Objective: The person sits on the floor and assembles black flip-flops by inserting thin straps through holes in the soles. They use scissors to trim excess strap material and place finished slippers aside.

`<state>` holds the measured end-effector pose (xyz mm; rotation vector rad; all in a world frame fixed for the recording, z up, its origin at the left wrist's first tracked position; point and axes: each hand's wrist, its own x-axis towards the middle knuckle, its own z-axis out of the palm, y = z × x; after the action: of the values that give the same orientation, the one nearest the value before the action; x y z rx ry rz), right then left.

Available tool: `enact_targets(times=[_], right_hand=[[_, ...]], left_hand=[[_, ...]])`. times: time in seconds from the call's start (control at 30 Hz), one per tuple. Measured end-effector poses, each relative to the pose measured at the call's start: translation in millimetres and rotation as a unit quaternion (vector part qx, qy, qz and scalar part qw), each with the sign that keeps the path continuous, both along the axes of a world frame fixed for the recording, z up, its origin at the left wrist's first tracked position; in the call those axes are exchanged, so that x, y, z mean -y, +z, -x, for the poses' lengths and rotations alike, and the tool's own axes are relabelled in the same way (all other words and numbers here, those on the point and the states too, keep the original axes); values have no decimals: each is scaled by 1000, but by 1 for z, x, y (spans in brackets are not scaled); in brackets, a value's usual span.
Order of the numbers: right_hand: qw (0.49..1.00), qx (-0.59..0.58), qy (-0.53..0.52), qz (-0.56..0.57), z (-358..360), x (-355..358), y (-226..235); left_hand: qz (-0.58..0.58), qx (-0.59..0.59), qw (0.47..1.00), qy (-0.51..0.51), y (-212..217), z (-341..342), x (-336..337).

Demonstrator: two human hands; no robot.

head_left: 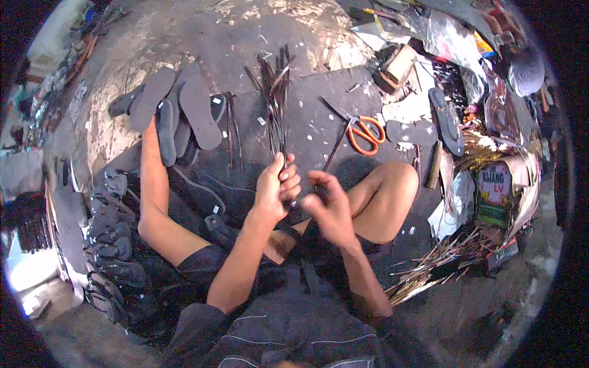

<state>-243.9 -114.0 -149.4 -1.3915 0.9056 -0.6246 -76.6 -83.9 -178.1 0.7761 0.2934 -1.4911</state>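
Note:
My left hand (276, 187) is closed round the lower end of a bundle of thin dark strips (276, 113), which fans out away from me over the dark mat. Just right of it, my right hand (331, 208) is raised with bent fingers, blurred by motion; whether anything is in them does not show clearly. Beyond the right hand lie scissors with orange handles (363, 142). A thin dark piece slants from the scissors toward that hand. Two or three loose dark strips (232, 132) lie left of the bundle.
Several grey sandal soles (197, 107) are piled at far left, around my foot. More dark sandals (119, 245) heap along the left. A brown block (396, 66), a dark sole (446, 119) and a heap of thin offcuts (442, 257) lie to the right. My bent knees flank the hands.

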Motion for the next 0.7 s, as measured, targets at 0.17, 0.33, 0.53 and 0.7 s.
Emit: enact_targets(times=[0.17, 0.33, 0.53, 0.7], right_hand=[[904, 0, 165, -394, -54, 62, 9], [899, 210, -42, -383, -130, 175, 19], [957, 261, -71, -107, -148, 213, 125], [969, 240, -14, 50, -144, 168, 185]], left_hand=[[-86, 164, 964, -192, 45, 5, -38], [13, 559, 789, -255, 61, 10, -79], [3, 698, 700, -147, 37, 5, -48], [1, 761, 648, -25, -36, -8, 32]])
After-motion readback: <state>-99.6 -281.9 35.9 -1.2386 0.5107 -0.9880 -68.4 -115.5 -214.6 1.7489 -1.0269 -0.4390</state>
